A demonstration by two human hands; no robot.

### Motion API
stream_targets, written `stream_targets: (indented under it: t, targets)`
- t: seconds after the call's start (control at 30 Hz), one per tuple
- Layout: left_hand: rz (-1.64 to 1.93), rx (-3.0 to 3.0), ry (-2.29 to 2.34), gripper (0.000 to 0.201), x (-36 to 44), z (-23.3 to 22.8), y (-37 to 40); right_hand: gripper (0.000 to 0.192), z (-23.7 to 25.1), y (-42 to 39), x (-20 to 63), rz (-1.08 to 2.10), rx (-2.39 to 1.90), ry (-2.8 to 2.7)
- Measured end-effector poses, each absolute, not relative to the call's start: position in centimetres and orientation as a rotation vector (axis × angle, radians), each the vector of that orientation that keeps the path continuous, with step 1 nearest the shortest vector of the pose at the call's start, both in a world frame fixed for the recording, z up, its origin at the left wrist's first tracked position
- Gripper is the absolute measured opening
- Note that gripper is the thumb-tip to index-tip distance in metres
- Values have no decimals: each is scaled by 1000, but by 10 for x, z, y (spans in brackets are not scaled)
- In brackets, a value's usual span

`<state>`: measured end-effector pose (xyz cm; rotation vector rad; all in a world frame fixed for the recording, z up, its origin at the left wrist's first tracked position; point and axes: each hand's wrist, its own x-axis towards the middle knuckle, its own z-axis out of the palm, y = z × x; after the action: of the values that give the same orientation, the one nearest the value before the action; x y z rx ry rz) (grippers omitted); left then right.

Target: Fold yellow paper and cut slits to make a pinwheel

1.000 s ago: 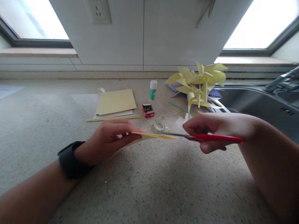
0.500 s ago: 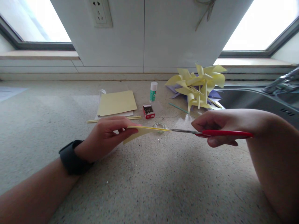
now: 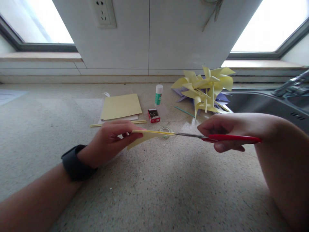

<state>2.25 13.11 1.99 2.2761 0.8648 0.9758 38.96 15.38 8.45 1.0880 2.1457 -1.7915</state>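
Note:
My left hand (image 3: 109, 141), with a dark watch on the wrist, pinches a folded piece of yellow paper (image 3: 147, 134) and holds it edge-on above the speckled counter. My right hand (image 3: 225, 129) grips red-handled scissors (image 3: 217, 138), whose metal blades point left and meet the right edge of the paper. The blade tips lie against the paper, so I cannot tell how far apart they are.
Behind my hands lie a stack of yellow sheets (image 3: 120, 106), thin wooden sticks (image 3: 118, 123), a small red box of pins (image 3: 153, 115), a glue stick (image 3: 158, 94) and a clear tape roll (image 3: 165, 131). Several yellow paper pinwheels (image 3: 205, 87) are heaped by the sink (image 3: 265, 103).
Over the last second my right hand drew slightly right and up with the scissors, and the paper rose a little. Almost nothing differs from half a second ago.

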Motion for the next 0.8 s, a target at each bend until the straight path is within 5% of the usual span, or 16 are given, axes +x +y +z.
stream_targets:
  t: [0.8]
  targets:
    - [978,2287,864,15,23,19,131,38,85,152,389,-1725,1160,2148]
